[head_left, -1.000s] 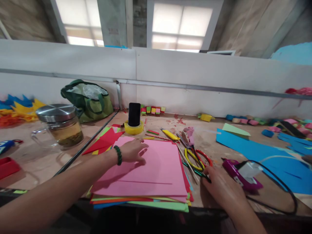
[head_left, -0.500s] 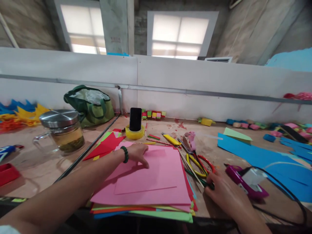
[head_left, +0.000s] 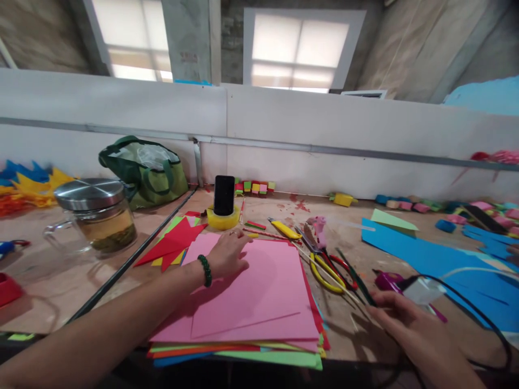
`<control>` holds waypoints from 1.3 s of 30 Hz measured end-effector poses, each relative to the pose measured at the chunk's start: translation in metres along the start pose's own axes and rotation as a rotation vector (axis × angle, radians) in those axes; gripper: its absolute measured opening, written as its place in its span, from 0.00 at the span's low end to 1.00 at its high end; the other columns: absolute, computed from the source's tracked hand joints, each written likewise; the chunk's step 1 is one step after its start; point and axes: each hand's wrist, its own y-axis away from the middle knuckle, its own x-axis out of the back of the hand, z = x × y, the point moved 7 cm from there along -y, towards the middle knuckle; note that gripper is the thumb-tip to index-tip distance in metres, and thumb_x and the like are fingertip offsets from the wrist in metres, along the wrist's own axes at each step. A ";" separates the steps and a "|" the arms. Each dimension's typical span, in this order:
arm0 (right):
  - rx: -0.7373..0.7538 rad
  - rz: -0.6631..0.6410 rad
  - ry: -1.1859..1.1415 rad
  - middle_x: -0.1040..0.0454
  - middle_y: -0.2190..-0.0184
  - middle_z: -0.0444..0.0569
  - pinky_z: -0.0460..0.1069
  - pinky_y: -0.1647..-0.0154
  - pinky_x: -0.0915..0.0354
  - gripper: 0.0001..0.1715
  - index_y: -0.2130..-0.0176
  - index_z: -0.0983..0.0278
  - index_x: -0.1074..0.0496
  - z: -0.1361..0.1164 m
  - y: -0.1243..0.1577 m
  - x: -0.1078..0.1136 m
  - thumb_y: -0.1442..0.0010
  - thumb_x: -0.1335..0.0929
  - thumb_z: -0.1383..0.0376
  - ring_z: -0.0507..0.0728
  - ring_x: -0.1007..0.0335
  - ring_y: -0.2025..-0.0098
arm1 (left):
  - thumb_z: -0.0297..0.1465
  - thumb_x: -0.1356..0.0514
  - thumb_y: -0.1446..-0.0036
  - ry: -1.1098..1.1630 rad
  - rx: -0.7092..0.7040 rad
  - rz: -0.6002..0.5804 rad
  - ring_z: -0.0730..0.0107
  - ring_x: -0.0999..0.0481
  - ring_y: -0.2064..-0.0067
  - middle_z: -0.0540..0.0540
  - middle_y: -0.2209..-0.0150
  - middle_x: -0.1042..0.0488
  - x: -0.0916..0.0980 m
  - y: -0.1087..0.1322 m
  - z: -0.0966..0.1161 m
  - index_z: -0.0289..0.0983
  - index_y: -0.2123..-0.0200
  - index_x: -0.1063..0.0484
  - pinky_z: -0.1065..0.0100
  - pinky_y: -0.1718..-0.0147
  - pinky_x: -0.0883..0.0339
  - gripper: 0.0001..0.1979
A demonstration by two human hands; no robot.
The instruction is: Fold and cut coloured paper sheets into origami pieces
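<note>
My left hand [head_left: 229,253], with a green bead bracelet at the wrist, lies on the far edge of a stack of pink paper [head_left: 279,270], fingers bent and pressing the top sheet. A smaller cut pink piece [head_left: 243,313] lies tilted on the stack. Coloured sheets [head_left: 243,354] stick out under it at the near table edge. My right hand [head_left: 409,327] is at the lower right, fingers pinched on thin sticks [head_left: 357,283], one dark green and one wooden, that slant up to the left over the scissors [head_left: 326,270].
A purple glue gun [head_left: 385,281] with a white plug and black cable [head_left: 482,302] lies right of the scissors. Blue paper [head_left: 425,248] covers the right side. A phone [head_left: 224,194] stands in a yellow tape roll. A lidded glass jar [head_left: 97,216] and a green bag [head_left: 144,167] stand at left.
My right hand has moved right from beside the scissors and raised the thin sticks off the table. My left hand has shifted on the pink paper, and the cut pink piece has turned.
</note>
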 end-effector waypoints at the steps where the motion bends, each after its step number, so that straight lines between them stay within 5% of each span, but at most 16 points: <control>1: -0.007 -0.002 -0.076 0.23 0.75 0.47 0.49 0.75 0.31 0.18 0.72 0.61 0.26 -0.004 0.002 0.001 0.59 0.29 0.51 0.59 0.26 0.73 | 0.31 0.37 0.53 0.000 -0.006 -0.011 0.52 0.34 0.49 0.38 0.50 0.33 -0.001 0.001 0.003 0.36 0.51 0.30 0.57 0.50 0.41 0.23; 7: -0.040 -0.020 -0.368 0.21 0.69 0.48 0.49 0.66 0.27 0.17 0.69 0.58 0.27 -0.009 0.015 0.000 0.58 0.26 0.52 0.63 0.23 0.63 | 0.37 0.35 0.53 0.069 0.048 -0.155 0.60 0.28 0.63 0.44 0.64 0.27 -0.014 -0.005 -0.007 0.36 0.58 0.28 0.66 0.66 0.36 0.19; 11: -0.008 0.080 -0.328 0.22 0.65 0.45 0.47 0.63 0.27 0.20 0.63 0.56 0.29 0.008 0.027 0.012 0.54 0.27 0.51 0.61 0.24 0.59 | 0.37 0.34 0.57 0.160 0.093 -0.219 0.64 0.28 0.69 0.46 0.67 0.27 -0.024 -0.013 -0.019 0.35 0.58 0.30 0.70 0.74 0.38 0.22; 14: 0.047 0.117 -0.260 0.23 0.61 0.45 0.46 0.63 0.27 0.21 0.59 0.56 0.30 0.002 0.035 0.020 0.51 0.28 0.51 0.61 0.25 0.58 | 0.32 0.37 0.55 0.237 0.058 -0.244 0.70 0.30 0.74 0.51 0.72 0.28 -0.029 -0.015 -0.017 0.36 0.63 0.31 0.72 0.78 0.42 0.14; 17: 0.150 0.086 -0.197 0.22 0.62 0.48 0.48 0.65 0.28 0.20 0.60 0.58 0.28 -0.022 0.035 0.015 0.49 0.31 0.50 0.61 0.24 0.60 | 0.30 0.41 0.52 0.295 -0.026 -0.248 0.72 0.33 0.74 0.52 0.76 0.32 -0.024 -0.014 -0.007 0.36 0.72 0.33 0.73 0.77 0.43 0.04; 22: 0.241 -0.021 -0.036 0.22 0.64 0.50 0.51 0.62 0.30 0.18 0.61 0.60 0.27 -0.047 0.025 -0.017 0.44 0.34 0.51 0.61 0.26 0.61 | 0.34 0.39 0.49 0.357 -0.202 -0.300 0.74 0.34 0.71 0.53 0.76 0.33 0.003 -0.012 0.016 0.35 0.77 0.32 0.74 0.72 0.41 0.10; 34: 0.206 -0.047 -0.001 0.22 0.66 0.47 0.49 0.64 0.33 0.17 0.62 0.59 0.27 -0.039 0.023 -0.034 0.43 0.35 0.51 0.59 0.26 0.64 | 0.30 0.36 0.48 0.351 -0.386 -0.161 0.73 0.32 0.70 0.50 0.73 0.27 0.016 -0.013 0.047 0.34 0.72 0.28 0.73 0.70 0.40 0.05; 39: 0.110 0.115 -0.043 0.23 0.67 0.48 0.51 0.64 0.34 0.18 0.63 0.60 0.27 -0.026 0.019 -0.021 0.45 0.34 0.50 0.60 0.27 0.64 | 0.31 0.36 0.47 0.394 -0.429 -0.111 0.72 0.29 0.68 0.49 0.71 0.24 0.027 -0.009 0.047 0.35 0.70 0.26 0.73 0.67 0.37 0.05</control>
